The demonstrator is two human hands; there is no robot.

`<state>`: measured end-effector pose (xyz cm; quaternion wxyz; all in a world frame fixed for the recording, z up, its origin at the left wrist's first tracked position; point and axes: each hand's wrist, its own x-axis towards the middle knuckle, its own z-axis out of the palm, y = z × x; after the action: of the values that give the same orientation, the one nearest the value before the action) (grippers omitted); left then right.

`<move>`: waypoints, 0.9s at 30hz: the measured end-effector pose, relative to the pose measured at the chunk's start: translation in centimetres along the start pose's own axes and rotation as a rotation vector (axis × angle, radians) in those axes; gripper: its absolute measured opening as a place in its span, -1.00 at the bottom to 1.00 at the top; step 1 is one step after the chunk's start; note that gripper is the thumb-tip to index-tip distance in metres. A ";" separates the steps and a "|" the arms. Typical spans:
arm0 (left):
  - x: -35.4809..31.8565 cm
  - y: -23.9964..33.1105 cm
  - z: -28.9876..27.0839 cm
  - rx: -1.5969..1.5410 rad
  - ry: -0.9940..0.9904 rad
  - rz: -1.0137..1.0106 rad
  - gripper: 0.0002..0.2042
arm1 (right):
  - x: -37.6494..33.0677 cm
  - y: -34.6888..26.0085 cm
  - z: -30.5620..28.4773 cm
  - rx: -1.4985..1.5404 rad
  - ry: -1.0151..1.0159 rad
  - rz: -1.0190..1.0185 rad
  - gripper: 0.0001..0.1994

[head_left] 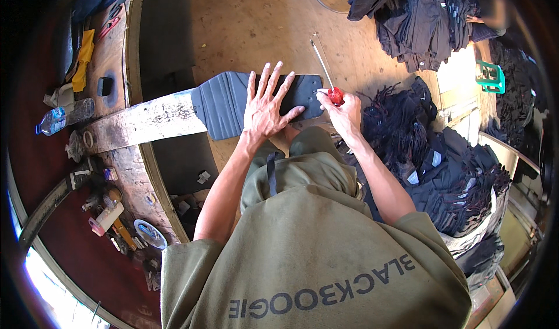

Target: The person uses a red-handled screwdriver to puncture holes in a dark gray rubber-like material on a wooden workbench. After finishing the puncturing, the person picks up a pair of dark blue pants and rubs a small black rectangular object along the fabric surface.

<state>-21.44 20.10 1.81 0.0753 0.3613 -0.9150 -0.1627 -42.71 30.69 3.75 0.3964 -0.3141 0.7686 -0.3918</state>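
Note:
My left hand [267, 109] lies flat with fingers spread on a dark grey padded piece [223, 103] with stitched lines. The piece covers the right end of a long, worn white board [154, 118] above my lap. Close to the board's right end, my right hand [346, 115] is closed around the red handle of a screwdriver [336, 96]. Its long, thin metal shaft points up and away from me, clear of the padded piece. A few small holes or dots show in the dark surface between my hands.
A wooden bench [157, 180] along the left carries a plastic bottle [65, 116], a yellow cloth [84, 60], a round dish [150, 234] and tools. Dark garments [428, 23] are heaped at the far right, with another dark pile [448, 174] beside my right arm. A green plastic stool [490, 77] stands beyond.

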 end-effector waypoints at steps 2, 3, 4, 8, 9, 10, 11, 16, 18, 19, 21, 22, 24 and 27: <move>0.1 0.0 0.0 -0.019 0.007 -0.002 -0.08 | 0.0 0.1 -0.1 -0.024 -0.006 0.003 -0.73; 0.1 0.0 0.0 -0.025 0.000 -0.005 -0.08 | -0.1 0.1 -0.2 -0.034 0.000 -0.003 -0.73; 0.1 0.0 -0.1 -0.031 0.008 -0.004 -0.08 | -0.2 0.2 -0.3 -0.034 -0.007 0.004 -0.72; 0.1 0.1 -0.1 -0.034 0.007 -0.006 -0.08 | -0.2 0.4 -0.3 -0.038 0.006 -0.041 -0.71; 0.1 0.1 -0.1 -0.030 0.007 -0.006 -0.08 | -0.1 0.4 -0.2 -0.062 0.009 -0.015 -0.71; 0.0 0.0 -0.1 -0.069 0.035 -0.008 -0.12 | 0.1 0.5 -0.1 -0.085 0.008 -0.023 -0.71; 0.0 0.0 -0.1 -0.109 0.063 -0.010 -0.16 | 0.3 0.5 0.1 -0.131 0.010 0.013 -0.71; 1.2 0.8 0.7 -0.382 0.218 0.060 -0.51 | 1.7 0.2 0.4 -0.168 -0.002 0.013 -0.63; 1.9 1.8 1.5 -0.455 0.199 0.100 -0.55 | 2.0 0.1 0.2 -0.053 -0.032 0.052 -0.66; 2.2 2.1 1.8 -0.469 0.149 0.109 -0.56 | 2.0 0.1 0.1 -0.021 -0.032 0.096 -0.68; 2.5 2.6 2.3 -0.485 0.204 0.081 -0.66 | 2.0 0.1 -0.1 0.046 -0.059 0.105 -0.70; 2.6 2.7 2.4 -0.490 0.201 0.065 -0.68 | 1.9 0.1 -0.2 0.077 -0.066 0.117 -0.71; 2.6 2.8 2.4 -0.484 0.206 0.035 -0.74 | 1.7 -0.1 -0.3 0.096 -0.078 0.176 -0.68; 2.6 2.7 2.3 -0.476 0.212 0.036 -0.76 | 1.1 -0.9 -1.1 0.170 -0.129 0.136 -0.56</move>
<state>-25.61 20.74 0.69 0.2566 0.3322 -0.8442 -0.3334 -44.05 29.72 4.54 0.4957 -0.2509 0.7252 -0.4066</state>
